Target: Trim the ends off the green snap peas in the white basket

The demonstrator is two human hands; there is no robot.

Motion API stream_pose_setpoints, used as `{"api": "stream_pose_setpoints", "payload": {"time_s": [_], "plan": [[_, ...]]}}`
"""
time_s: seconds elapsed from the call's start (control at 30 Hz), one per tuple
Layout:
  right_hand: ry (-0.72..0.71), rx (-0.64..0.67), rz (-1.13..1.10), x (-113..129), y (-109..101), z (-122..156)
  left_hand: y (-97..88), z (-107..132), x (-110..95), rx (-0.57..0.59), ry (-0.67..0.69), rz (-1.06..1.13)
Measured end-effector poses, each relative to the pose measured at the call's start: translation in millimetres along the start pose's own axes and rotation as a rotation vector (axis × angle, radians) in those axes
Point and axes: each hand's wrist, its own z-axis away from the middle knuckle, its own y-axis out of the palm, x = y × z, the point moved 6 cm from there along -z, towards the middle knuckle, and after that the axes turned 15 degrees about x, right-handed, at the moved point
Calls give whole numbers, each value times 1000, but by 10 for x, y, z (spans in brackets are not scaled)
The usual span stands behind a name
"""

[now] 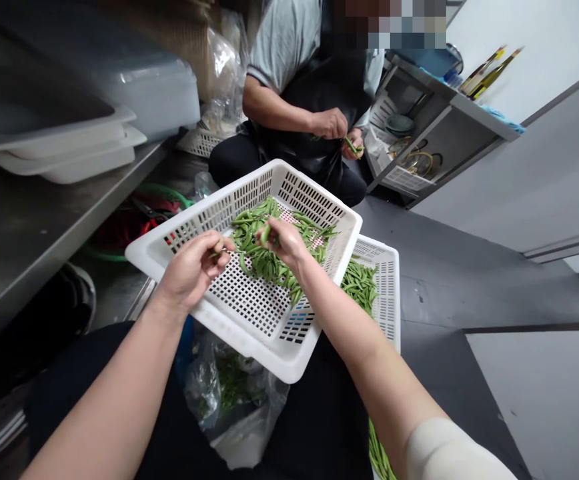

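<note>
A white perforated plastic basket [249,340] sits tilted in front of me, with a loose pile of green pea pods [264,263] toward its far and right side. My right hand [285,241] is closed over the pile, with a green pod [265,233] pinched at its fingertips. Over the basket's left rim, my left hand [197,265] has its thumb and fingers pressed together. Whatever is between those fingertips is too small to make out. Below the basket, a clear plastic bag [239,407] with green scraps inside lies between my legs.
A second white basket [387,293] of pods stands partly under the first. Across from me sits a person in a dark apron [309,107], holding a pod. A metal shelf [69,213] bears plastic tubs [94,157] at left. A rack [444,113] with bottles stands behind.
</note>
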Motion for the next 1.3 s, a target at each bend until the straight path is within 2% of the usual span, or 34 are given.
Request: {"api": "stream_pose_setpoints", "payload": {"time_s": [0.07, 0.13, 0.27, 0.33, 0.43, 0.53, 0.6, 0.67, 0.73, 0.87, 1.07, 1.17, 1.3], "plan": [[151, 104, 471, -122, 184, -153, -39, 12, -38, -34, 6, 80], [229, 155, 774, -251, 389, -256, -71, 17, -70, -50, 21, 95], [253, 220, 994, -406, 656, -349, -134, 11, -57, -70, -10, 7], [252, 266, 1067, -394, 649, -340, -175, 7, -32, -94, -45, -73], [210, 329, 1121, -256, 499, -218, -232, -2, 0, -121, -93, -266], [-8, 395, 1059, -19, 379, 62, -264, -22, 55, -99, -166, -552], [-178, 411, 949, 127, 340, 294, -246, -42, 106, -36, -209, -723], [-274, 393, 852, 219, 311, 489, -191, -54, 151, 45, -232, -820], [-314, 363, 807, 270, 299, 614, -111, -54, 174, 112, -243, -839], [-353, 332, 831, 329, 293, 708, 65, -30, 198, 214, -287, -723], [-377, 296, 926, 337, 307, 771, 148, -64, 208, 253, -235, -718], [-409, 252, 661, 352, 249, 757, 155, -74, 204, 231, -213, -654], [-334, 131, -48, 260, -31, 634, 197, -40, 154, 248, -214, -617]]}}
